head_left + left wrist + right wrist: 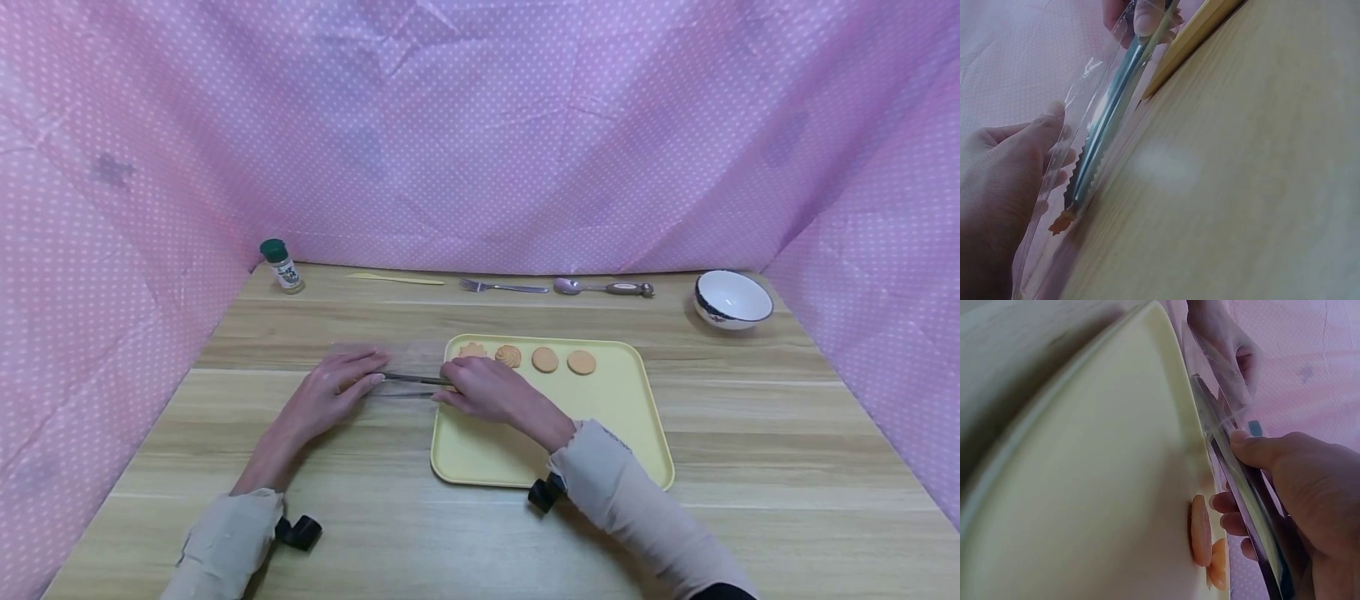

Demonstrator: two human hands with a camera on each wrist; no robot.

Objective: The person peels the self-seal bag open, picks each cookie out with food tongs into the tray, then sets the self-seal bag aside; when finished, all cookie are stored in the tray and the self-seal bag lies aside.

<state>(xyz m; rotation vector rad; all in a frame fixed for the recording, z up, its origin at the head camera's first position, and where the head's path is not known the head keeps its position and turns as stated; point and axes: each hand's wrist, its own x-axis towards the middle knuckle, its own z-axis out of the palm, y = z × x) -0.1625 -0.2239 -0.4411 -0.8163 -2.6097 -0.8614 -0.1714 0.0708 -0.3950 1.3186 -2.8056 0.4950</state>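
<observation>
My right hand (pixel 491 390) grips a pair of metal tongs (pixel 1102 119) above the left edge of the yellow tray (pixel 555 442). The tongs reach leftward into a clear plastic bag (pixel 420 357). At their serrated tips is a small brown cookie (pixel 1061 223), seen through the film in the left wrist view. My left hand (pixel 330 392) pinches the bag's edge between thumb and fingers, left of the tray. Several round cookies (pixel 545 360) lie in a row along the tray's far side, the leftmost partly covered by my right hand.
Along the table's back edge lie a pale yellow stick-like utensil (pixel 397 279), a fork (pixel 502 287) and a spoon (pixel 600 287). A green-capped shaker (pixel 283 268) stands at the back left, a white bowl (pixel 733 298) at the back right. Pink dotted cloth (pixel 480 133) hangs behind.
</observation>
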